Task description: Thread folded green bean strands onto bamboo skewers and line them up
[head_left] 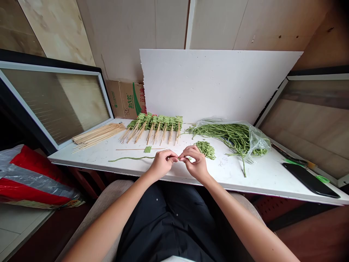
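Observation:
My left hand [161, 162] and my right hand [195, 162] meet over the front edge of the white table [234, 174], fingers pinched together on a long green bean [131, 158] that trails left across the table. Just beyond lies a single bamboo skewer [131, 149] with a few bean pieces on it. A small heap of cut bean pieces [206, 149] sits right of my right hand. Finished bean skewers [155, 125] lie in a row at the back.
A bundle of bare bamboo skewers [95, 135] lies at the left. A clear plastic bag of long beans [234, 136] sits at the right. A black phone [311, 179] and scissors [291, 157] lie far right. A white board leans behind; a red-and-clear bag [29, 178] sits lower left.

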{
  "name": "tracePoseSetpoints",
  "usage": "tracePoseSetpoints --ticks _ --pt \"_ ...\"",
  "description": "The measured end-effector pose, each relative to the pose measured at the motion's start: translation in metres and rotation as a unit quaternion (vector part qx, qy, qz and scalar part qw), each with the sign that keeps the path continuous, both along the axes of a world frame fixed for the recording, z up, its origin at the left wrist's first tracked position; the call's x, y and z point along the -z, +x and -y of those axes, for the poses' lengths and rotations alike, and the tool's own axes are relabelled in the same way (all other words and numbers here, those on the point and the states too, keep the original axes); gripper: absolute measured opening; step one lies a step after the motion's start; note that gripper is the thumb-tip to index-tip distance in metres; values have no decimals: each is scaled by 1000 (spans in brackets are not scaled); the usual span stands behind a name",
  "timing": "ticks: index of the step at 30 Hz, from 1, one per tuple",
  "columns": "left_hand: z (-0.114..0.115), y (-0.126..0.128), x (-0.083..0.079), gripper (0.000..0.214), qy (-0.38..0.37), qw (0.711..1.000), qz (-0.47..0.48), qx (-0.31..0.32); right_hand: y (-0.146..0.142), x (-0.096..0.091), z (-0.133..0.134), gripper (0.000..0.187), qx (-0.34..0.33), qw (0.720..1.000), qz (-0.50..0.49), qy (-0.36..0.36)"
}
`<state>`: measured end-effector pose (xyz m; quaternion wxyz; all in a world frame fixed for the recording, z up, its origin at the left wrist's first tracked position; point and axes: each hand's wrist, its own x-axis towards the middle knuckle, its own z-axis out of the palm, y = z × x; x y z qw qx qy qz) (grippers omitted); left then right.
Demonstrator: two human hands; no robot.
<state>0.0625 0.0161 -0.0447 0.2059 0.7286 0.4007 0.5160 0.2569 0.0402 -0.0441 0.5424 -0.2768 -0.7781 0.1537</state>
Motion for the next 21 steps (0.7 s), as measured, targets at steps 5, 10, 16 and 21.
tracePoseSetpoints --ticks 5,10,16,21 --pt "0 3 0 14 -47 997 53 24 -7 14 -4 20 -25 994 -74 -81" --pt "-3 0 2 15 -25 999 32 22 -5 17 -5 18 -10 996 -69 -58" --pt "-1 -3 2 22 50 998 -39 -12 1 4 1 11 30 997 34 69" --pt "0 3 6 24 41 999 -16 2 -7 9 4 18 23 999 -43 -8"
